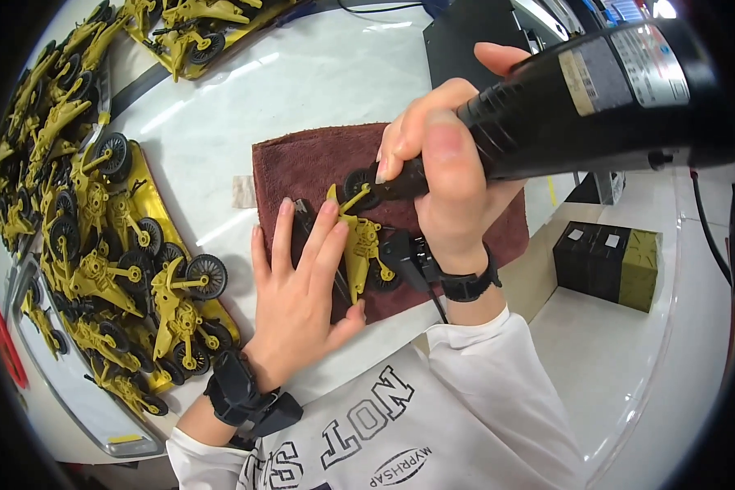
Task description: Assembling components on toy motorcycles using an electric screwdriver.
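Observation:
On a maroon cloth [302, 155] lies a yellow toy motorcycle [359, 249] with black wheels, turned on its side. My left hand [294, 298] holds it down, the index fingertip at its front end and the thumb at its other end. Under the spread fingers there is a dark, long flat piece [304, 219], mostly covered. My right hand [457, 163] is wrapped round a thick black power screwdriver [539, 114] with labels on its body. The tool's nose reaches the toy's front wheel; its very tip cannot be made out.
Many similar yellow toy motorcycles [98, 269] are heaped on the left, some on a yellow board [159, 196]. More of them [200, 41] lie at the far left. A black and olive box [604, 261] stands at right. Black devices are strapped to both my wrists.

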Demonstrator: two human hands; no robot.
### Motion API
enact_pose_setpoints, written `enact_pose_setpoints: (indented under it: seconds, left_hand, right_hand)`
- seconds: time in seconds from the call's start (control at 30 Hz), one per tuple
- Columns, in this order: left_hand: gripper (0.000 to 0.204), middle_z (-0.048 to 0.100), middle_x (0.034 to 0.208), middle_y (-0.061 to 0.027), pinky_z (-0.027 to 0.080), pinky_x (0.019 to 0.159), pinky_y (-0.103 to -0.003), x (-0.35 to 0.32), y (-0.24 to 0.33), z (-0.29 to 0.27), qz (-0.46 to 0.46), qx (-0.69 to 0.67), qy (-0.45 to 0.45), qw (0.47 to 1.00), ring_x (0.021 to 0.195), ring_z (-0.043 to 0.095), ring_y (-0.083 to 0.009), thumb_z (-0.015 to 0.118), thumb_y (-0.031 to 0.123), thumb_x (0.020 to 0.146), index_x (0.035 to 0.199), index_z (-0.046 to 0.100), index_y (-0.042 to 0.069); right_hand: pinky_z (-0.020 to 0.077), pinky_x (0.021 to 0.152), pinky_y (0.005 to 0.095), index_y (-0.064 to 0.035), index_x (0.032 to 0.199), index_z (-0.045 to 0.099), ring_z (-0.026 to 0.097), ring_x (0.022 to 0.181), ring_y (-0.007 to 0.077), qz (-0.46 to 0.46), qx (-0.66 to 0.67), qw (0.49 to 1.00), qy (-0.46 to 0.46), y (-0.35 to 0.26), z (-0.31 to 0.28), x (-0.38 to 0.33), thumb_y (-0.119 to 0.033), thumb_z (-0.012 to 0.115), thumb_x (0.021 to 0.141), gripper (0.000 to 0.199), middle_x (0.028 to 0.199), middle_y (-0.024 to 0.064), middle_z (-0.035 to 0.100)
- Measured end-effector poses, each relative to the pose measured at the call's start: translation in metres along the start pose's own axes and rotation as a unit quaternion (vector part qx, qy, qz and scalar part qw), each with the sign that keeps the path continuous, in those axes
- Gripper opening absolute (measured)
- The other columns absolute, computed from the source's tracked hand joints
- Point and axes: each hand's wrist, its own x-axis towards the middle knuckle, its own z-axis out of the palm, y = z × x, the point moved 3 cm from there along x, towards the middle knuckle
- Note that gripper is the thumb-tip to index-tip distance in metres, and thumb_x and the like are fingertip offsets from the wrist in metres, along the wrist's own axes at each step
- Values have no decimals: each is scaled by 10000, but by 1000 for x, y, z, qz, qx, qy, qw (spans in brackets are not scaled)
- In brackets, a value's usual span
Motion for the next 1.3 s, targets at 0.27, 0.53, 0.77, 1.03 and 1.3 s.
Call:
enact_pose_setpoints:
  seconds: [0.27, 0.53, 0.77, 1.03, 1.3]
  left_hand:
    - [712, 295, 1484, -150, 152, 1059, -623, 4, 6, -4, 9, 41, -10, 999, 1353, 206, -455, 664, 276, 652, 1329, 483, 149]
    - [632, 363, 1436, -147, 154, 1063, -620, 4, 10, -2, 26, 55, -12, 998, 1342, 219, -461, 661, 234, 656, 1278, 558, 190]
    - [690, 281, 1471, -194, 111, 1067, -635, 1, 10, -1, 32, 56, -2, 998, 1362, 180, -459, 669, 221, 643, 1312, 510, 166]
    - [878, 251, 1483, -201, 39, 1081, -627, 27, 30, -15, 32, 54, -47, 997, 1398, 161, -402, 650, 129, 573, 1396, 349, 67]
    - [832, 392, 1310, -172, 183, 1087, -562, 20, 18, -20, 17, 29, 19, 999, 1292, 302, -392, 726, 181, 583, 1352, 418, 106]
  right_hand:
    - [472, 473, 308, -15, 1236, 315, 519, 478, 171, 17, 39, 999, -25, 5, -1, 3, -114, 582, 854, 476, 662, 90, 523]
    - [425, 564, 347, -110, 1288, 426, 503, 529, 192, -80, 85, 989, 89, -61, -66, 0, -441, 502, 925, 497, 684, 70, 520]
    - [455, 472, 312, -73, 1200, 429, 493, 460, 162, -146, -85, 955, 243, -92, -147, 49, -314, 555, 894, 409, 593, 58, 534]
    - [426, 435, 277, -21, 1185, 445, 481, 439, 142, -26, -80, 975, 206, -56, -124, 37, -157, 603, 878, 372, 598, 60, 502]
    - [423, 420, 337, -75, 1439, 209, 455, 420, 174, -93, 100, 989, 56, -90, -57, -55, -507, 478, 906, 737, 643, 75, 469]
